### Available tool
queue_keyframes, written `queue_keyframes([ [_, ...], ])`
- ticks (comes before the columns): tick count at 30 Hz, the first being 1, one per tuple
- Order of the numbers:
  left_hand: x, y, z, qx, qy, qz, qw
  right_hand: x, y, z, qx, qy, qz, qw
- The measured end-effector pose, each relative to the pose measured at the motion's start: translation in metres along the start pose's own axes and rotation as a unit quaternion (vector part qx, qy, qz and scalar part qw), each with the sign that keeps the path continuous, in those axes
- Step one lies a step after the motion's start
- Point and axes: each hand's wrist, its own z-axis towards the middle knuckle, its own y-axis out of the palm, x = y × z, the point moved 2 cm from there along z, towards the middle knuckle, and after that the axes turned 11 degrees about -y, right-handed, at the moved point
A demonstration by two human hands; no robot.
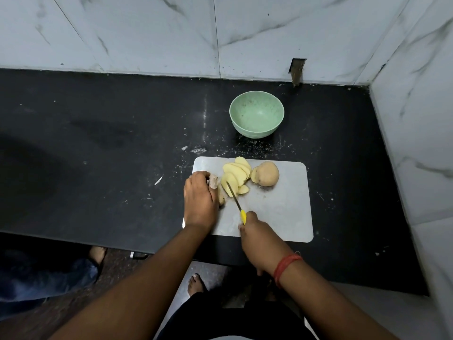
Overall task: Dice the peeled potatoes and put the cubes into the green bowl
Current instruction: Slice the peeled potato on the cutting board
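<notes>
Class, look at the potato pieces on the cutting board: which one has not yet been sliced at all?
The whole potato at the right end of the row, on the cutting board. It is round and uncut, while the slices to its left lie fanned out flat and pale yellow.

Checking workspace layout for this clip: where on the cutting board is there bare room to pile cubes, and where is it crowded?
Free: the cutting board's right and near-right area, bordered by the whole potato, the knife and the board's right edge. Crowded: the far-left part, where the potato slices, the left hand and the blade meet. The green bowl beyond the board is empty.
</notes>
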Motion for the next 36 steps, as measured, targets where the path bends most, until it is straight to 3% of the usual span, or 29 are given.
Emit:
queue_keyframes([
  [4, 0.0, -0.002, -0.001, 0.005, 0.019, -0.008, 1.0, -0.017, -0.009, 0.011, 0.032, -0.023, 0.048, 0.998],
  [12, -0.006, 0.001, 0.004, -0.002, 0.006, -0.022, 1.0, -0.029, -0.001, 0.026, 0.015, 0.0, 0.065, 0.998],
  [30, -0.005, 0.002, 0.01, 0.013, -0.058, -0.053, 0.997, -0.033, 0.008, 0.04, -0.005, 0.014, -0.032, 0.999],
  [36, -0.001, 0.002, 0.008, 0.011, -0.076, -0.037, 0.996, -0.041, -0.001, 0.043, -0.018, -0.024, -0.04, 0.999],
])
